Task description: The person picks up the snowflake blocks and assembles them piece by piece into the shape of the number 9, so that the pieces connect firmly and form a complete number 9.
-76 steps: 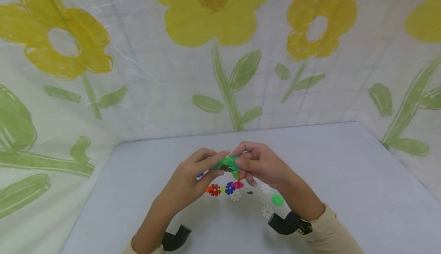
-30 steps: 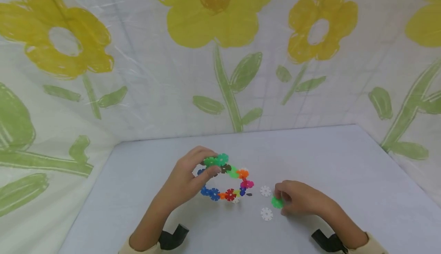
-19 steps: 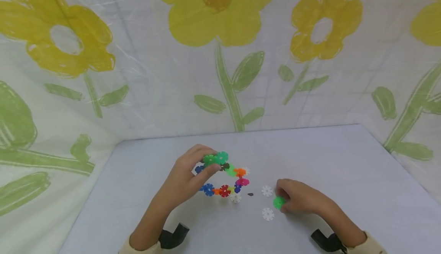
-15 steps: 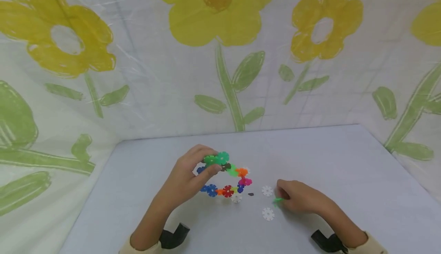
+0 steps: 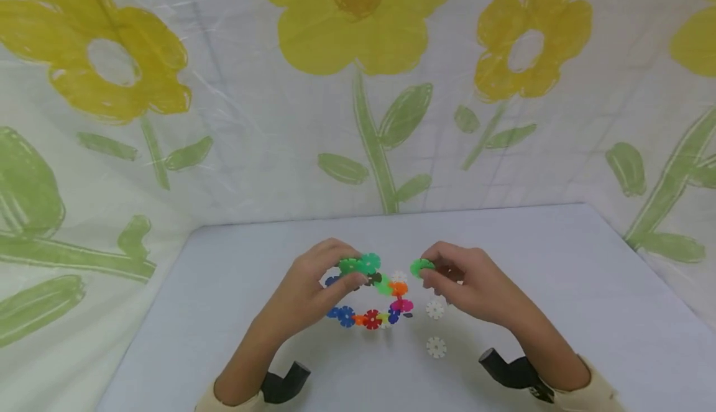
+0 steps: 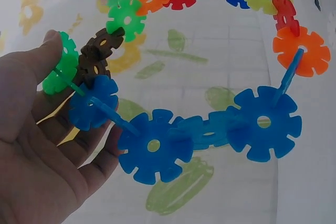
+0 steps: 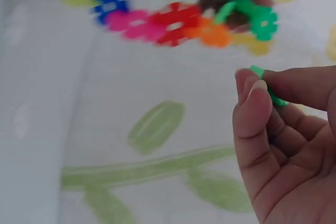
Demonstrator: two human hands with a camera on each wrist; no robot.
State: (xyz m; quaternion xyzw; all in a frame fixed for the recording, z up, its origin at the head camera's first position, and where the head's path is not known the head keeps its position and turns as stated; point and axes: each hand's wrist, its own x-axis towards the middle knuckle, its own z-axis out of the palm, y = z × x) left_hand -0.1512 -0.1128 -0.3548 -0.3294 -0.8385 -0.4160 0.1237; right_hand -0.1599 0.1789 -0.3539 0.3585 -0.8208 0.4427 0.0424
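My left hand (image 5: pixel 313 281) pinches a closed ring of slotted plastic snowflake discs (image 5: pixel 371 319) by its green discs (image 5: pixel 360 264), holding it above the table. In the left wrist view the ring's large blue discs (image 6: pixel 154 146) hang in front of the fingers, with brown discs (image 6: pixel 97 51) beside the thumb. To the ring's right, my right hand (image 5: pixel 475 281) pinches a single green snowflake disc (image 5: pixel 421 267) between thumb and fingers, apart from the ring. In the right wrist view most of that disc hides behind the fingertips.
On the white table (image 5: pixel 235 256) lie white snowflake discs (image 5: pixel 434 309), one nearer the front (image 5: pixel 436 347) and one seen behind the ring (image 5: pixel 399 277). A small dark piece (image 5: pixel 408 315) lies by the ring. Behind the table hangs a flower-printed sheet (image 5: pixel 268 151).
My right hand left the ring, took the green disc from the table, and has lifted it up and leftward towards the ring. The left hand keeps its hold with little movement.
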